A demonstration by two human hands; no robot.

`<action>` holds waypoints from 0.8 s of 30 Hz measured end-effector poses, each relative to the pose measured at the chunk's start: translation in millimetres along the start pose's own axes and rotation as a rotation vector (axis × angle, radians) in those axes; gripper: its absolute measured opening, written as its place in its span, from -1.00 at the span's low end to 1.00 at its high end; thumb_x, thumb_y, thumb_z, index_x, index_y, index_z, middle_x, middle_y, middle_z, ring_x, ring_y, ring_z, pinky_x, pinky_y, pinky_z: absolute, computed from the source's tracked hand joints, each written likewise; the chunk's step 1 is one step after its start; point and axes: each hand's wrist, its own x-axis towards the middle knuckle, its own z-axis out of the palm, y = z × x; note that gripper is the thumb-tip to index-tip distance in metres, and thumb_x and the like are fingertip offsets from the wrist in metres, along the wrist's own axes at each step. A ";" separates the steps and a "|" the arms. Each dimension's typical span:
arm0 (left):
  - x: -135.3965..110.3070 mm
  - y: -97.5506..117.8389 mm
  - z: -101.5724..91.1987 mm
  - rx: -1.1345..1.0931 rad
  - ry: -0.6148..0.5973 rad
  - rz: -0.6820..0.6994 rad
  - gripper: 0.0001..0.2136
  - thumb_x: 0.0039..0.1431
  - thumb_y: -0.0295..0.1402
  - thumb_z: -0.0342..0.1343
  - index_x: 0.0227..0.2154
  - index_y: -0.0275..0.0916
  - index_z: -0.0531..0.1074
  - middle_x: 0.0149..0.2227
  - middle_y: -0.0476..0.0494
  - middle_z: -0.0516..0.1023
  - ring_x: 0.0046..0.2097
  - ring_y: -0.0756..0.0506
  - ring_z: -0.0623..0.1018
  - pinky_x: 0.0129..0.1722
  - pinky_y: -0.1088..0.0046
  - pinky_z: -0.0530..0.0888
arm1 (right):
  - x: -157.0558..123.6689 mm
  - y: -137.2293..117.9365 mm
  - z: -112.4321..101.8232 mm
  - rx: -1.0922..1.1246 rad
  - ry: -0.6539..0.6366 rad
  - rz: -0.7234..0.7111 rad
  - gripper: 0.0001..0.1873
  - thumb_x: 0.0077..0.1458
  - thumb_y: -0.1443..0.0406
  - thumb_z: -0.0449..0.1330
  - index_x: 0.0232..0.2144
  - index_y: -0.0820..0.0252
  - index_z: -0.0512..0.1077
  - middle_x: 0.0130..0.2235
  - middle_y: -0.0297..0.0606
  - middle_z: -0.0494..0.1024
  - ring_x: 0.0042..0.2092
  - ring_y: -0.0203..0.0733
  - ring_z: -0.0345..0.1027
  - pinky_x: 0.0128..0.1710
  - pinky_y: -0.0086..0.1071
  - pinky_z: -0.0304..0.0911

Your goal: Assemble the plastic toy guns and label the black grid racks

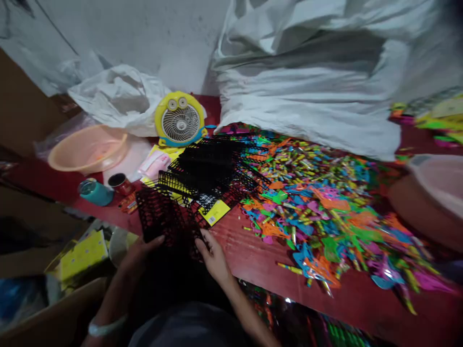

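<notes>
A black plastic lattice tray is held low over the table's front edge, blurred and dark. On its near left side my left hand is closed, thumb on top. My right hand pinches its right side, with the fingers partly hidden underneath. Just beyond lies a pile of similar black lattice pieces. A yellow printed card sticks out from under that pile.
Colourful small plastic toys spread over the red table. A yellow fan, a peach basin, a teal jar and a dark can stand left. White sacks rest behind; a pale tub stands right.
</notes>
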 end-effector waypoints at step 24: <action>81.1 -11.0 92.9 0.101 -0.297 0.373 -0.37 0.16 0.04 0.23 0.21 -0.21 0.41 0.21 -0.32 0.51 0.27 -0.33 0.46 0.33 0.07 0.35 | 91.3 -68.8 -56.5 0.013 -0.053 0.275 -0.25 -0.20 -0.02 0.54 0.03 0.11 0.52 -0.01 -0.16 0.66 0.02 0.08 0.54 0.12 -0.01 0.42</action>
